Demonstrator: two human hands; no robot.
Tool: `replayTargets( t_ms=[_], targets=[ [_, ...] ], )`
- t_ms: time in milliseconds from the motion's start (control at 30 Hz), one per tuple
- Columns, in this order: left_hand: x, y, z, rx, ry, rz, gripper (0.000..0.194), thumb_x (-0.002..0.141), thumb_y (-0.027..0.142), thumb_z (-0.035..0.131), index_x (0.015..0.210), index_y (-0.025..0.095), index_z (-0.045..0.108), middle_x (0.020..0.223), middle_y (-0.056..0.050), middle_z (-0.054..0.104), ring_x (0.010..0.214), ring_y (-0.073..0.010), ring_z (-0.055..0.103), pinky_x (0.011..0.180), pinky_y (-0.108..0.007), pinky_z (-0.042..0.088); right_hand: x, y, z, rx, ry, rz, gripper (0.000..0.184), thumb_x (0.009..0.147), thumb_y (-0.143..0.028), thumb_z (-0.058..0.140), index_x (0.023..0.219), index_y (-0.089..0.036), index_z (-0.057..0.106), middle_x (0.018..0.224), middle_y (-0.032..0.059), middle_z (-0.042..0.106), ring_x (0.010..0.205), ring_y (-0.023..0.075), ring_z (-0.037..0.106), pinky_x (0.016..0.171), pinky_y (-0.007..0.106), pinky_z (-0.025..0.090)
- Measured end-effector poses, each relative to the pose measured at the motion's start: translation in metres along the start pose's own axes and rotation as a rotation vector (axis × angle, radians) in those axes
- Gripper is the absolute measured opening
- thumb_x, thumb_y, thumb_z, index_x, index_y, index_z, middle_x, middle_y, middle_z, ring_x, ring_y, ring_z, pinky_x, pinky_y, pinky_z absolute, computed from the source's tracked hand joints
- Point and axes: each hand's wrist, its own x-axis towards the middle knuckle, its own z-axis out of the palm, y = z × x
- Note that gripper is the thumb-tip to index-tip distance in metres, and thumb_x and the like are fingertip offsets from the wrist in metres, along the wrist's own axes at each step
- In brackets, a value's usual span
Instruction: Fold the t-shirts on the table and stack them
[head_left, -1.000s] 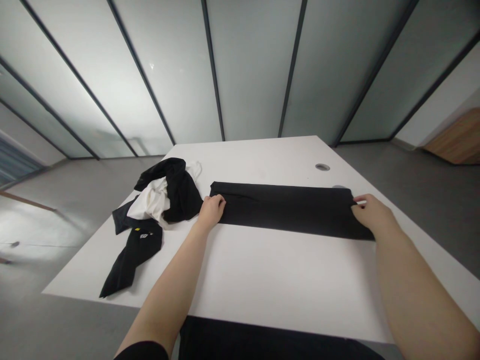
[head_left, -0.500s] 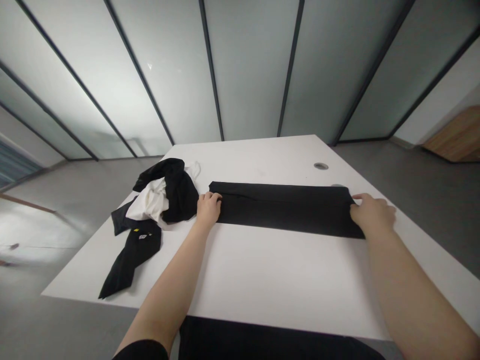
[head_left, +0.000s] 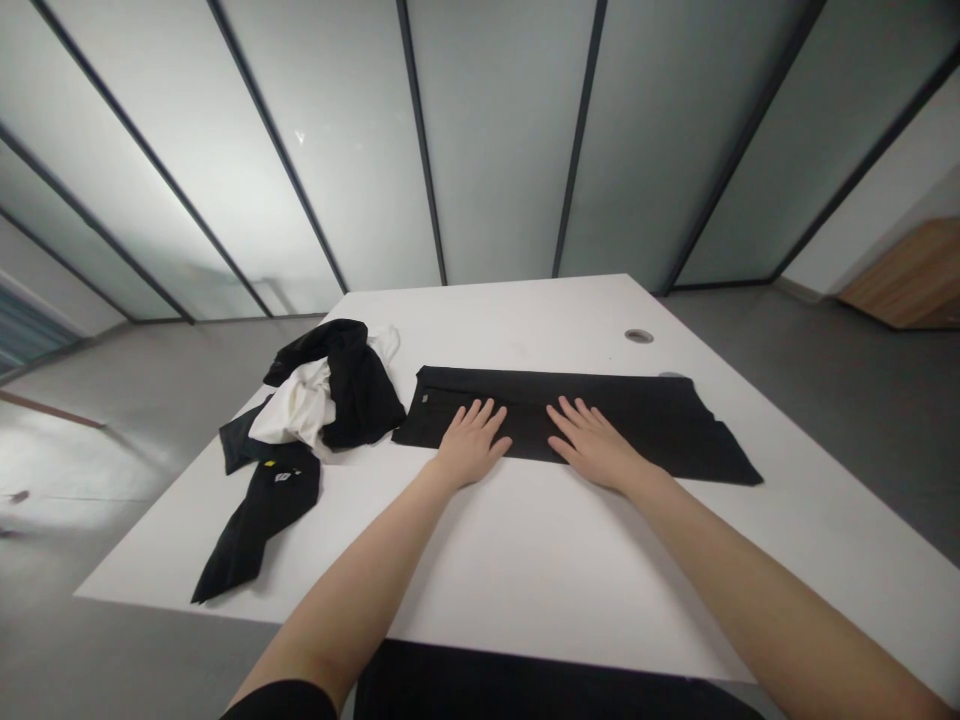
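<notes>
A folded black garment (head_left: 660, 420) lies as a long flat strip across the white table (head_left: 540, 560); its exact kind does not show. A small pale tag (head_left: 425, 398) is visible near its left end. My left hand (head_left: 472, 445) rests flat on the left half of the strip, fingers spread. On its middle, my right hand (head_left: 596, 440) lies flat too, fingers apart and pointing inward. Neither hand grips the cloth.
Left on the table is a loose heap of clothes: a black garment (head_left: 360, 400), a white one (head_left: 300, 405), and a dark piece with a small logo (head_left: 259, 530) near the front edge. A round cable hole (head_left: 639, 336) sits at the back right. Frosted glass panels (head_left: 495, 140) stand behind.
Both hands have let go of the strip's ends and moved inward, now lying flat on it. The strip's ends are uncovered, and its right end spreads out toward the front right.
</notes>
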Motion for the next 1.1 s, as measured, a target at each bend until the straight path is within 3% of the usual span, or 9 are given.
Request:
replayTargets(
  t_ms=[167,333,433,600,767,933,1000,1100],
  targets=[
    [0.000,-0.013,0.005,0.009,0.044,-0.179,0.069,0.107,0.062,0.042,0.167,0.026,0.044,0.174,-0.012,0.040,0.163,-0.0402,0.028,0.131,-0.062,0.023,-0.002,0.028,-0.007,-0.027,-0.006,0.209,0.077,0.108,-0.062,0.028,0.173,-0.021,0.032,0.179,0.0143,0.027,0.164,0.0410,0.023,0.132,0.059,0.022],
    [-0.002,-0.034,0.002,0.071,0.060,-0.452,0.081,0.105,0.066,0.041,0.166,0.013,0.044,0.173,-0.023,0.036,0.161,-0.0498,0.028,0.128,-0.069,0.024,-0.003,0.054,-0.013,-0.053,0.033,0.397,0.074,0.109,-0.061,0.025,0.170,-0.023,0.039,0.177,0.0155,0.031,0.161,0.0436,0.031,0.129,0.062,0.026],
    [-0.004,-0.050,-0.004,0.134,0.053,-0.534,0.084,0.106,0.065,0.039,0.165,0.006,0.042,0.171,-0.026,0.037,0.160,-0.0461,0.032,0.129,-0.060,0.028,-0.004,0.072,-0.016,-0.071,0.060,0.505,0.076,0.108,-0.063,0.022,0.169,-0.023,0.041,0.176,0.0149,0.034,0.159,0.0445,0.034,0.127,0.063,0.028],
    [-0.006,-0.069,-0.008,0.165,0.050,-0.554,0.082,0.108,0.058,0.039,0.163,-0.001,0.041,0.168,-0.028,0.041,0.158,-0.0396,0.040,0.128,-0.049,0.035,-0.008,0.102,-0.020,-0.074,0.096,0.635,0.080,0.107,-0.064,0.019,0.168,-0.020,0.043,0.175,0.0179,0.036,0.157,0.0459,0.036,0.126,0.063,0.030],
    [-0.007,-0.077,-0.008,0.177,0.083,-0.547,0.078,0.109,0.055,0.039,0.162,-0.002,0.042,0.165,-0.029,0.047,0.155,-0.0387,0.045,0.125,-0.048,0.038,-0.013,0.117,-0.019,-0.063,0.147,0.684,0.079,0.107,-0.062,0.021,0.166,-0.016,0.046,0.172,0.0203,0.038,0.156,0.0460,0.038,0.127,0.062,0.030],
    [-0.007,-0.069,-0.009,0.202,0.148,-0.558,0.073,0.109,0.050,0.040,0.158,-0.003,0.047,0.160,-0.031,0.052,0.152,-0.0412,0.047,0.123,-0.051,0.040,-0.013,0.109,-0.021,-0.043,0.206,0.727,0.076,0.106,-0.061,0.025,0.161,-0.016,0.054,0.168,0.0218,0.044,0.155,0.0533,0.035,0.124,0.071,0.029],
    [-0.004,-0.059,-0.009,0.201,0.162,-0.537,0.071,0.109,0.049,0.039,0.158,-0.001,0.048,0.162,-0.029,0.050,0.154,-0.0421,0.044,0.124,-0.054,0.039,-0.010,0.097,-0.023,-0.035,0.235,0.656,0.074,0.107,-0.060,0.026,0.158,-0.017,0.057,0.167,0.0214,0.047,0.155,0.0556,0.033,0.120,0.076,0.030],
    [0.000,-0.041,-0.007,0.163,0.123,-0.429,0.070,0.110,0.050,0.038,0.161,0.003,0.047,0.165,-0.026,0.048,0.157,-0.0406,0.040,0.127,-0.056,0.034,-0.003,0.072,-0.022,-0.007,0.238,0.419,0.069,0.108,-0.057,0.028,0.160,-0.020,0.055,0.169,0.0187,0.045,0.158,0.0530,0.030,0.121,0.076,0.030]
  ],
)
